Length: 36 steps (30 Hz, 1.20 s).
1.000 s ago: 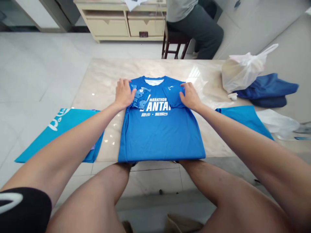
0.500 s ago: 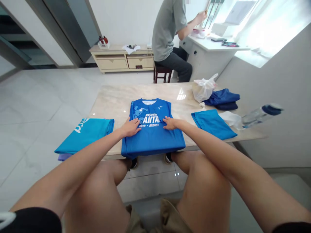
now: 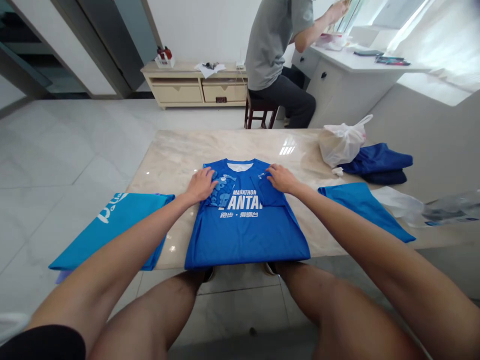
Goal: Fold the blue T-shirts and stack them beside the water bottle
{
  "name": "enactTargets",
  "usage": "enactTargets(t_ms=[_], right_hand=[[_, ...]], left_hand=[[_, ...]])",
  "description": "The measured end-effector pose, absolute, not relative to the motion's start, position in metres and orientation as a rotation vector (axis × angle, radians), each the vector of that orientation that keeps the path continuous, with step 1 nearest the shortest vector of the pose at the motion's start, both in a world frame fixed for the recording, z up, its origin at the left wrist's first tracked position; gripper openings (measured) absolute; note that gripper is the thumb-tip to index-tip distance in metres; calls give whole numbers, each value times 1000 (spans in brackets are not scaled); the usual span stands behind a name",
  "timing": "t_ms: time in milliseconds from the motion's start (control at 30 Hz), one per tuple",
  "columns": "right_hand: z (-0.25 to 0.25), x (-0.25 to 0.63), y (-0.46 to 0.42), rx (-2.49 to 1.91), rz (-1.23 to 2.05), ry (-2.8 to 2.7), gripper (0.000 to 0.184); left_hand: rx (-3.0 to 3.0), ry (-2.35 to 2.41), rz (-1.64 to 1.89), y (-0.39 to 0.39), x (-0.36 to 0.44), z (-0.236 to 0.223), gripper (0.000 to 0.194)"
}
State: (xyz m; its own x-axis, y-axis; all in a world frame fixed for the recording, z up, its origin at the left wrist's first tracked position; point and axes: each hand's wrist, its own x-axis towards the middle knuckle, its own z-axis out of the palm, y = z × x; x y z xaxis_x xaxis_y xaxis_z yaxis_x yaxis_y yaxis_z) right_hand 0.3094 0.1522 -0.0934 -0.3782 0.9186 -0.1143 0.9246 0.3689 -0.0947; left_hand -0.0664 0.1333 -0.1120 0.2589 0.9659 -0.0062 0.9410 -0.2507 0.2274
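While my left hand (image 3: pixel 201 185) rests at one shoulder of the blue shirt (image 3: pixel 247 240), its thumb and fingers stand a little apart over the cloth. My right hand (image 3: pixel 284 179) touches the other shoulder with its fingers bent; whether either hand pinches any fabric, I cannot tell. The shirt lies front up on the surface (image 3: pixel 213 142), its neckline away from me and its lower edge at the near rim, above the gap between my knees. Both sleeves lie inward across the chest, the patterned one on my left, and they cover the ends of the white lettering.

To my left, a turquoise cloth (image 3: pixel 123 220) with white writing reaches out past the surface's edge, a bit of purple fabric (image 3: pixel 63 276) showing under it, and my forearm crosses over it. To my right lies a folded teal cloth (image 3: pixel 360 202), near a crumpled clear plastic wrap (image 3: pixel 399 202) and a blurred, see-through bottle (image 3: pixel 453 206). Farther back, a knotted white bag (image 3: pixel 342 144) sits against a dark blue garment (image 3: pixel 380 159). Beyond the surface, a person in grey (image 3: pixel 267 50) sits on a dark stool (image 3: pixel 260 106), beside a low cabinet (image 3: pixel 176 91)
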Motion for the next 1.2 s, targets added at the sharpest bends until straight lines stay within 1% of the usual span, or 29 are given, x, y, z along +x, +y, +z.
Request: enactTargets(t_ms=[33,67,133,167,233,300,400,533,633,700,867,933,1067,1200], right_hand=[[-97,317,168,1819,-214,2568,52],[-101,326,184,1904,-226,2541,58],[-106,342,215,2043,-361,2424,80],[-107,349,229,2055,-472,2370,89],[-105,358,249,1983,-658,2297,94],[-99,360,258,1868,-727,2261,90],[-87,349,249,1742,-667,2245,78],[-66,322,205,1672,-569,2258,48],[-49,306,162,1757,-514,2323,40],[-38,300,135,1794,-533,2352,38],[-9,300,83,1762,-587,2478,43],[2,300,71,1736,-600,2514,39],[16,298,64,1665,-710,2522,26],[13,296,81,1777,-714,2493,24]], left_hand=[[2271,1882,304,150,-73,-117,63],[2167,1986,393,167,-80,-120,67],[1925,2126,524,200,-92,-127,77],[1816,2122,574,214,-98,-129,76],[1686,2033,618,235,-108,-132,69],[1657,1932,600,242,-113,-131,59],[1690,1794,497,231,-110,-125,47],[1719,1682,400,185,-93,-109,36],[1687,1669,437,137,-78,-93,32],[1625,1636,486,102,-72,-81,32],[1426,1452,584,32,-76,-52,51],[1387,1489,575,18,-84,-44,54],[1298,1494,540,17,-96,-35,58],[1258,1509,667,42,-102,-32,52]])
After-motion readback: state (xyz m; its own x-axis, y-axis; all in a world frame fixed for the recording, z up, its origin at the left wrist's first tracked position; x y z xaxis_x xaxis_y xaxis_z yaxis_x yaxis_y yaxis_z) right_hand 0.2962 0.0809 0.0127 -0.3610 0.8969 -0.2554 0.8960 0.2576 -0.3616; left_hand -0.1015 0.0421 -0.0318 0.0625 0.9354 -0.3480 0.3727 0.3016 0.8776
